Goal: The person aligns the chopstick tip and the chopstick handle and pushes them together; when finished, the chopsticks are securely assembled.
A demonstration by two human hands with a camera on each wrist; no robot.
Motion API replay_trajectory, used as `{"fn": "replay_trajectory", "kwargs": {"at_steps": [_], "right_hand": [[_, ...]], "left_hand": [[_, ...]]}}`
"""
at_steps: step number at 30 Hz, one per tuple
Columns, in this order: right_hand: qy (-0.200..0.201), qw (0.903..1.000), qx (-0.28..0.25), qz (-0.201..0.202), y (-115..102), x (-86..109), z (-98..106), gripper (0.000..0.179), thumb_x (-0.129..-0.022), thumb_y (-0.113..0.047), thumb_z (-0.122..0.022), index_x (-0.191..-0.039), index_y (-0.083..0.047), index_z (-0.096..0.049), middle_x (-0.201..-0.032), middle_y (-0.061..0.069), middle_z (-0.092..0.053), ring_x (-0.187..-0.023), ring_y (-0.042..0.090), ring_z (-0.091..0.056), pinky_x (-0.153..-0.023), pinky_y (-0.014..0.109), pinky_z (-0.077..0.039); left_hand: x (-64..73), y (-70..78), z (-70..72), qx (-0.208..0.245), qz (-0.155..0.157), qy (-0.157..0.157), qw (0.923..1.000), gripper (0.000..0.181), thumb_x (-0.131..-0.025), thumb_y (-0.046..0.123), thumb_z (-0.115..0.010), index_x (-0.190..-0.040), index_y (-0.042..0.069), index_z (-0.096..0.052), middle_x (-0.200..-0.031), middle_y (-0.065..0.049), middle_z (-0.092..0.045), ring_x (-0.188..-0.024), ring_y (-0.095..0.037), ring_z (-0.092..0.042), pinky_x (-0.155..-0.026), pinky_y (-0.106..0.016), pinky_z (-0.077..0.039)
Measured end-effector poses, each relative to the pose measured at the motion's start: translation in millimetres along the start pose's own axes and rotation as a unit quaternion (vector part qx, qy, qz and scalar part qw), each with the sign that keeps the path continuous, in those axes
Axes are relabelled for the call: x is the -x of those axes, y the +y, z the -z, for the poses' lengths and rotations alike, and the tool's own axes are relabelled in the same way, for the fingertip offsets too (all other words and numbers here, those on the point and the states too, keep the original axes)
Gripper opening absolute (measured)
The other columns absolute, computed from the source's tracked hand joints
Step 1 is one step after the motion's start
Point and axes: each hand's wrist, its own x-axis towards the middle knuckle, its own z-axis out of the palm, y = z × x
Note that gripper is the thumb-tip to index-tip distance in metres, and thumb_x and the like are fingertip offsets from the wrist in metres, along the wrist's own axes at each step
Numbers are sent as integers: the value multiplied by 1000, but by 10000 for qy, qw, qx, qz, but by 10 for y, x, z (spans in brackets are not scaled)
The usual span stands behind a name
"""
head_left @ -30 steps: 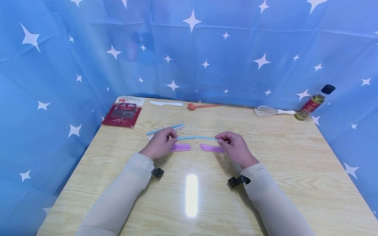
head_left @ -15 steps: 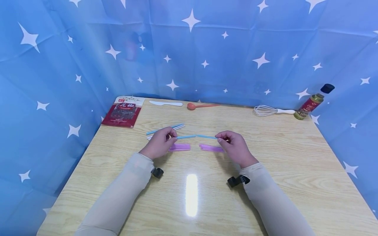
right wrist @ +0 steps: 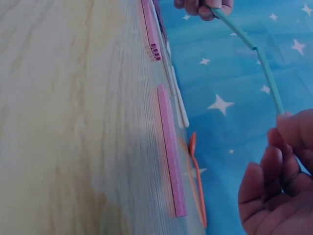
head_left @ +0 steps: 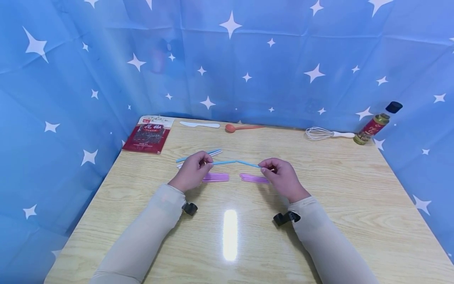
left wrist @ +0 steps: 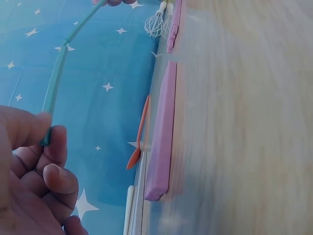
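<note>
A slim light blue stick spans the space between the two hands, its two lengths meeting in a bend at the middle. In the wrist views it looks greenish, with a small step at the joint. My left hand pinches its left end between thumb and fingers. The right hand pinches the other end the same way. Both hands hold it above the table. Below lie two groups of purple-pink sticks, a left group and a right group. The left hand partly covers the left group.
Behind the left hand lie several blue and white sticks. Along the back edge are a red seasoning packet, a white knife, an orange spoon, a whisk and an oil bottle. A blue starred curtain hangs behind.
The blue stick, almost straight a second ago, now bends upward more sharply at its middle. My left hand has risen slightly; the right hand stays about where it was.
</note>
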Motion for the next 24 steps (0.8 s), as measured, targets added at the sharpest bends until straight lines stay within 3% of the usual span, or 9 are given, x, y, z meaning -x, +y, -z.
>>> {"fn": "replay_trajectory", "kwargs": {"at_steps": [12,24], "right_hand": [[-35,9995,-256,153,6,1,-37,13,-103,-10,-68,-113,-5,-74,-99,11,-68,-84,24,-58,-71,25,-51],[-53,9993,-326,202,-14,18,-27,12,-103,-12,-68,-112,-6,-74,-96,12,-66,-81,23,-55,-68,25,-48]], "left_hand": [[8,21,-16,404,145,288,9987,4,-107,14,-60,-108,11,-63,-99,-6,-58,-90,-22,-53,-78,-33,-45],[-5,-18,-20,573,-1,312,9979,7,-107,13,-61,-110,8,-64,-100,-7,-58,-93,-23,-53,-82,-36,-45]]}}
